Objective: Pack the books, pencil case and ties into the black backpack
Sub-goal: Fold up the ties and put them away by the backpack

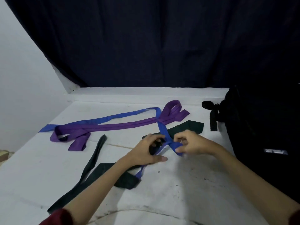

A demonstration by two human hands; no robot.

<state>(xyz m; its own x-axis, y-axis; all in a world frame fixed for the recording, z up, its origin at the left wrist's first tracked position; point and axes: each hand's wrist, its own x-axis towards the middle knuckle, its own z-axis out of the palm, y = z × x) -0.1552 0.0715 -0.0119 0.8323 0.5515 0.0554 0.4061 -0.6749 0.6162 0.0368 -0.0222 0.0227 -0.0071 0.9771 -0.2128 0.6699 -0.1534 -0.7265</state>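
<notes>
A blue tie (pixel 113 116) stretches from the far left across the white table to the middle, where both hands hold its near end. My left hand (pixel 146 151) and my right hand (pixel 191 144) pinch the folded blue fabric between them. A purple tie (pixel 103 127) lies looped behind it. A black tie (pixel 90 169) runs under my left forearm, and its wide end (pixel 190 126) shows behind my hands. The black backpack (pixel 263 135) stands at the right edge, with a strap (pixel 213 117) hanging on the table.
A dark curtain (pixel 162 43) hangs behind the white table (pixel 186 192). A white wall (pixel 19 78) rises at the left. The table's left edge drops off near a brown object (pixel 4 155).
</notes>
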